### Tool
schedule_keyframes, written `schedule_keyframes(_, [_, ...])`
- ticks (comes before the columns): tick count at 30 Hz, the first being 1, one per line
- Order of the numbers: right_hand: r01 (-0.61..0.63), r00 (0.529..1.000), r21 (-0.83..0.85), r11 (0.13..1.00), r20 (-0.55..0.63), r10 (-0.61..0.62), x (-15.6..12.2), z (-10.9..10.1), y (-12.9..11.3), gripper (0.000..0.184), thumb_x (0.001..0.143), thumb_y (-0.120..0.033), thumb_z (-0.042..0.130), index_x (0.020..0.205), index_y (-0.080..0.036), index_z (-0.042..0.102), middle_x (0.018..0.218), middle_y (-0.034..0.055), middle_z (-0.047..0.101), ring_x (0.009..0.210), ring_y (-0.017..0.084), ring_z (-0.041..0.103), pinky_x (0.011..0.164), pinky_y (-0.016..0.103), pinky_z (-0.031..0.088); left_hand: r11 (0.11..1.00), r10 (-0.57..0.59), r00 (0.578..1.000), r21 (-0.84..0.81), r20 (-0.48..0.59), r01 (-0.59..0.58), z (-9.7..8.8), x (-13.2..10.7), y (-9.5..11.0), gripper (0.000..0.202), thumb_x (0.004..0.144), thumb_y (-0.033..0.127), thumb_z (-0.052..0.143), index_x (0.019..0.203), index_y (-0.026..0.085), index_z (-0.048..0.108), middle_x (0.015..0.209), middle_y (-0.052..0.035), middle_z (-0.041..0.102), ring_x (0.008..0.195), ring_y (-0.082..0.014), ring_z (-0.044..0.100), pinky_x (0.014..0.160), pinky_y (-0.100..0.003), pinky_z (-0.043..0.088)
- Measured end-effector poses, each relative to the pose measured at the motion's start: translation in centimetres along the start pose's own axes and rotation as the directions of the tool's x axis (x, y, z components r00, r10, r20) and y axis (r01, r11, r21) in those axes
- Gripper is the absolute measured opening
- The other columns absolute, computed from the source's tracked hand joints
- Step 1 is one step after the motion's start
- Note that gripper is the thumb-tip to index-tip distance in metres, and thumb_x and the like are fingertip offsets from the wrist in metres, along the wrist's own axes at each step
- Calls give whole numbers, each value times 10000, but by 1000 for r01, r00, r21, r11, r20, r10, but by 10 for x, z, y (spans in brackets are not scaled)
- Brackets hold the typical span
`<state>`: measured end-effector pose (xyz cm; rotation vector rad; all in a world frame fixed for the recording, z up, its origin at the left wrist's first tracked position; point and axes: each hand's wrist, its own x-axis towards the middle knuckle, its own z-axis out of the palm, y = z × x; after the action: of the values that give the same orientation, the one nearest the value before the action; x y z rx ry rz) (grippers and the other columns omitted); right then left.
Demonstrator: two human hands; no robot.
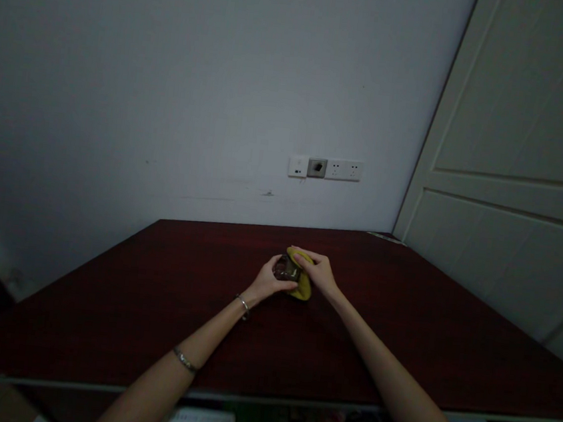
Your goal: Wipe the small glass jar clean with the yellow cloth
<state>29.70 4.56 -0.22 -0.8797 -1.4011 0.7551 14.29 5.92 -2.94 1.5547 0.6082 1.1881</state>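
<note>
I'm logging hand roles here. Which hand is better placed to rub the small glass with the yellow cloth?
Probably the right hand: it grips the yellow cloth against the glass, which the left hand steadies.

We see a dim, underexposed pic w/ soft, even light. Wall point(173, 92) is brightest approx 12 o'clock; corners at 7 and 9 o'clock fall dark. Wide-angle bend warps edges, esp. door point(531, 130) at 3 o'clock.
</note>
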Motion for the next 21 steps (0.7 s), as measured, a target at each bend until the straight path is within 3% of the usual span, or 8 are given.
schedule_keyframes(4, [-17,1000,-42,999,-27,16,-1,1,2,359,657,-398,687,941,-178,703,1042,94,674,999,288,616,920,451,455,998,-24,1000,51,-14,25,0,1,-6,742,453,199,832,1112,143,495,1049,-111,614,965,-237,590,930,-425,416])
schedule_keyframes(9, [249,967,-131,960,90,-238,-9,3,-8,260,689,-327,683,935,-244,702,1140,46,631,1097,244,564,995,412,405,996,12,1000,87,-25,-9,0,1,-5,759,461,204,829,1131,139,479,1084,-118,599,981,-237,582,920,-413,426])
schedule_keyframes(12, [323,942,-155,933,147,-302,-9,2,-8,255,679,-313,693,927,-255,705,1142,35,630,1109,238,556,1006,407,397,993,19,999,116,-28,-15,0,0,-3,758,474,212,825,1142,134,475,1096,-120,595,985,-234,580,909,-398,435])
schedule_keyframes(14, [279,957,-146,949,129,-261,-7,0,-4,272,681,-328,687,937,-240,704,1128,45,638,1088,242,570,989,403,413,991,9,1000,136,-27,-5,-1,0,-3,755,477,219,824,1142,126,479,1087,-122,600,980,-234,583,912,-396,433])
schedule_keyframes(18, [76,997,-96,993,14,-75,0,-2,7,334,708,-397,646,961,-185,697,1039,78,679,981,258,628,900,404,477,995,-19,1000,98,17,17,-2,0,-4,768,471,217,827,1153,136,482,1087,-117,609,983,-236,589,911,-390,440])
schedule_keyframes(21, [55,998,-102,993,-4,-56,0,-3,8,329,712,-411,640,943,-185,703,1003,76,692,954,260,639,882,406,487,998,-22,999,61,43,19,-1,-1,-4,777,465,207,828,1158,139,484,1108,-121,602,985,-236,590,910,-389,444])
